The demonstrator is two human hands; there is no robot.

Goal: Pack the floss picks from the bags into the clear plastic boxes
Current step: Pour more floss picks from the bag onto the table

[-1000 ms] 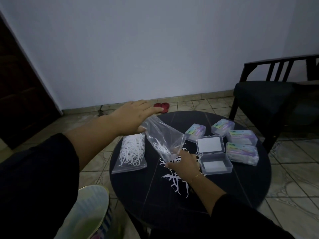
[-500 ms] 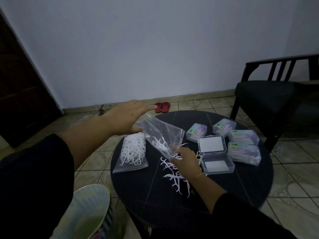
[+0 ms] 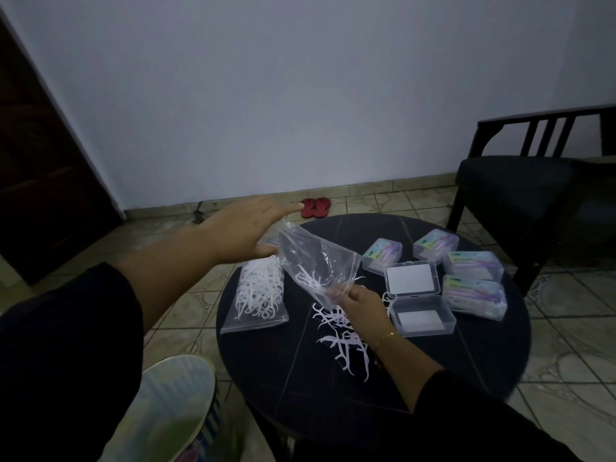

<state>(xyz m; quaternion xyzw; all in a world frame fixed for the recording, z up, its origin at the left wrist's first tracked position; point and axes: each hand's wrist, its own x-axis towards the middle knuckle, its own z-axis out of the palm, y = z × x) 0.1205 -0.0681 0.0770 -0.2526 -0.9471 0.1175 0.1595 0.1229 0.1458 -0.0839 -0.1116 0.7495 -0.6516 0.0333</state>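
1. My left hand [image 3: 248,228] grasps the top of a nearly empty clear bag [image 3: 315,266], thumb beneath it and fingers stretched flat, lifted over the round dark tabletop [image 3: 466,371].
2. My right hand [image 3: 361,303] pinches the bag's lower corner.
3. Loose floss picks [image 3: 343,341] lie below it (a scattered white heap).
4. A full bag [image 3: 256,295] lies left.
5. The open box [image 3: 418,301] sits right, beside four packed boxes [image 3: 473,288].
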